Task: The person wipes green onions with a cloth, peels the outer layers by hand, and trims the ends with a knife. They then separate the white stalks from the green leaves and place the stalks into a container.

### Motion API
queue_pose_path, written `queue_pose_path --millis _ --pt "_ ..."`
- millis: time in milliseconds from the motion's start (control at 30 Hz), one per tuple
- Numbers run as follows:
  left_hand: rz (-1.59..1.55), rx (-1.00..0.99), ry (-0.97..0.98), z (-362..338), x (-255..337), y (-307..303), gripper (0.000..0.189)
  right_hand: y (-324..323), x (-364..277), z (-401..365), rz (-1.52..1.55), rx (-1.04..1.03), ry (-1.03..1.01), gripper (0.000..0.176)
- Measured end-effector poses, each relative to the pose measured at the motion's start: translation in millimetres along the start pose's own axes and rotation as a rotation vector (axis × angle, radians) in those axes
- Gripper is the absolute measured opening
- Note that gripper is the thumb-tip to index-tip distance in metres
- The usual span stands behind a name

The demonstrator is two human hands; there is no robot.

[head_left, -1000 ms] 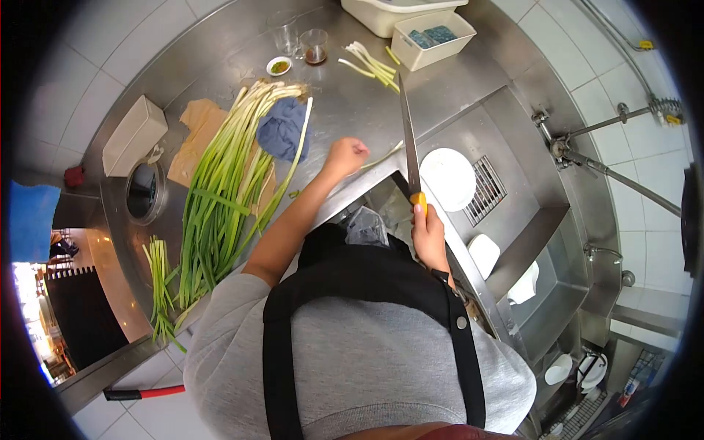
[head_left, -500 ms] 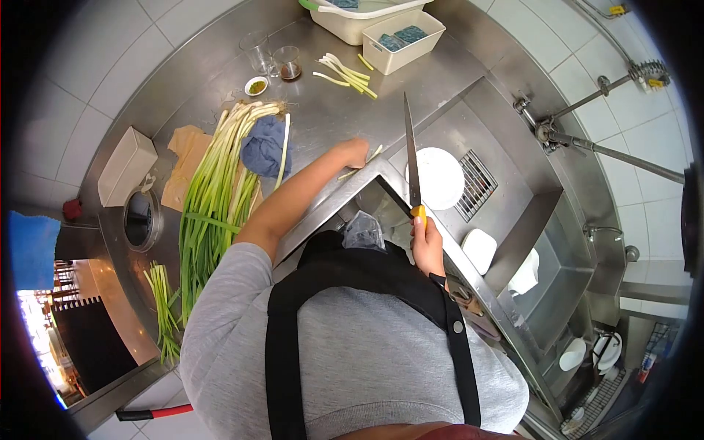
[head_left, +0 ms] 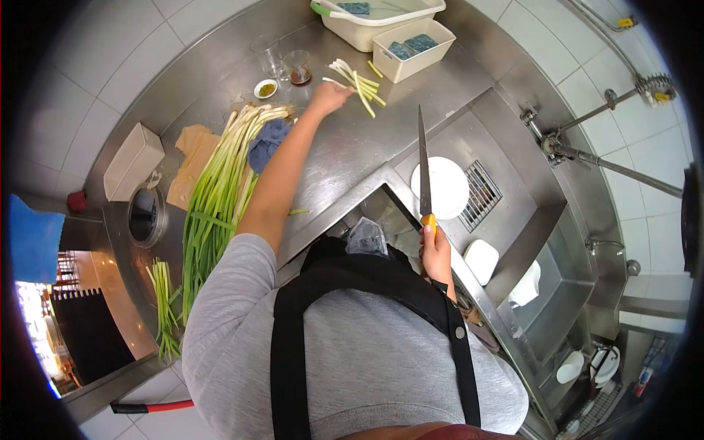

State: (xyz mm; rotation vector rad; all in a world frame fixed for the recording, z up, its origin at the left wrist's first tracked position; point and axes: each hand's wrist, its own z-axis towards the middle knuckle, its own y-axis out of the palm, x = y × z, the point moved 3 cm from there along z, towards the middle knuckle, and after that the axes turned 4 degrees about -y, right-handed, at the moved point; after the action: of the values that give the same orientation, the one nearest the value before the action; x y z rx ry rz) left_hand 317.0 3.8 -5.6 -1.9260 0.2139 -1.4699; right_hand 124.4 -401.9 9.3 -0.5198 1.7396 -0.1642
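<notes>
My right hand [head_left: 436, 253] grips the yellow handle of a long knife [head_left: 424, 165], its blade pointing up and away over the sink edge. My left hand [head_left: 331, 97] reaches across the steel counter to a small pile of cut scallion pieces [head_left: 345, 68]. Its fingers look closed, and at their tips one pale scallion piece [head_left: 364, 99] lies across the others. Beneath my left forearm and to its left lies a large bunch of scallions [head_left: 213, 198], roots toward the back. A blue cloth [head_left: 268, 145] rests against the bunch, partly behind my forearm.
Two glasses [head_left: 297, 67] and a small dish [head_left: 265, 89] stand at the back. Behind the pile are a white bin [head_left: 414, 55] and a larger tub [head_left: 352, 29]. White plates [head_left: 447, 189] sit in the sink at right. More green stalks [head_left: 165, 308] hang near the left edge.
My left hand has moved from the near counter edge to the pile at the back, bringing a scallion piece there. My right hand still holds the knife in nearly the same place.
</notes>
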Motion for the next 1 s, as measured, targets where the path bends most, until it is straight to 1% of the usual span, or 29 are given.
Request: queue_pose_path --millis 33,67,133,200,267,333,367,400,433,467,533,567,633,667,700,733,767,833,867,933,967,1000 --pt "-0.09 0.061 0.02 -7.5 2.5 -12.1 0.041 0.8 -1.8 1.9 -0.007 -0.013 0.004 0.039" --pt "-0.091 0.063 0.002 -19.5 0.1 -21.4 0.041 2.6 -3.9 2.8 -0.027 -0.023 -0.009 0.039" --pt "-0.173 0.192 0.044 -66.9 0.8 -44.5 0.036 7.5 -2.5 4.0 -0.05 -0.052 -0.012 0.039" --pt "0.027 0.269 0.052 -98.5 -42.7 -56.3 0.036 13.9 2.1 7.1 -0.059 -0.084 -0.023 0.039" --pt "0.288 0.308 -0.059 -153.9 -62.0 -67.6 0.033 20.4 9.5 10.5 -0.085 -0.125 -0.023 0.039" --pt "0.339 0.191 -0.252 -197.2 -93.7 -62.2 0.032 27.7 7.4 12.0 -0.117 -0.171 -0.028 0.039" --pt "0.34 0.199 -0.266 -215.8 -99.6 -58.9 0.032 31.8 7.1 13.6 -0.119 -0.186 -0.031 0.039" --pt "0.383 0.185 -0.316 -232.7 -104.6 -54.7 0.033 36.2 5.3 15.0 -0.148 -0.218 -0.075 0.037" --pt "0.425 0.168 -0.367 -242.7 -110.7 -51.7 0.034 40.4 3.0 16.0 -0.178 -0.251 -0.119 0.034" --pt "0.423 0.172 -0.381 -244.8 -119.2 -49.9 0.034 43.5 1.1 17.2 -0.182 -0.265 -0.12 0.034" --pt "0.367 0.205 -0.307 -246.2 -127.3 -49.2 0.033 49.8 -15.4 16.8 -0.236 -0.306 -0.13 0.038" --pt "0.365 0.204 -0.315 -249.4 -128.5 -48.5 0.033 51.6 -24.2 14.9 -0.239 -0.314 -0.126 0.038" --pt "0.036 0.319 -0.062 -252.6 -100.0 -52.2 0.023 56.9 -44.0 10.5 -0.236 -0.358 -0.178 0.036" --pt "0.033 0.316 -0.066 -254.3 -89.1 -48.8 0.023 60.2 -49.4 8.3 -0.227 -0.359 -0.197 0.035" --pt "-0.148 0.248 -0.055 -256.1 -77.2 -41.3 0.017 64.1 -51.9 7.2 -0.23 -0.36 -0.192 0.035" --pt "-0.33 0.177 -0.042 -258.2 -66.6 -31.9 0.012 68.1 -55.2 6.2 -0.223 -0.367 -0.238 0.034" --pt "-0.333 0.173 -0.045 -261.7 -57.0 -22.4 0.012 71.3 -58.6 4.8 -0.216 -0.374 -0.284 0.034" --pt "-0.301 0.14 0.049 -269.4 -37.1 -2.7 0.013 75.5 -61.7 2.6 -0.225 -0.394 -0.258 0.034" --pt "-0.304 0.133 0.051 -272.7 -33.6 6.8 0.013 77.3 -62.0 1.2 -0.241 -0.394 -0.262 0.035" --pt "-0.16 0.198 0.234 -278.6 -25.5 22.2 0.016 78.4 -60.8 -0.3 -0.261 -0.387 -0.263 0.035" --pt "-0.165 0.192 0.236 -279.4 -25.5 28.6 0.016 78.8 -58.1 -0.8 -0.285 -0.383 -0.261 0.035" --pt "-0.09 0.255 0.281 -281.6 -22.5 31.1 0.016 78.7 -56.1 -1.9 -0.308 -0.381 -0.258 0.035"
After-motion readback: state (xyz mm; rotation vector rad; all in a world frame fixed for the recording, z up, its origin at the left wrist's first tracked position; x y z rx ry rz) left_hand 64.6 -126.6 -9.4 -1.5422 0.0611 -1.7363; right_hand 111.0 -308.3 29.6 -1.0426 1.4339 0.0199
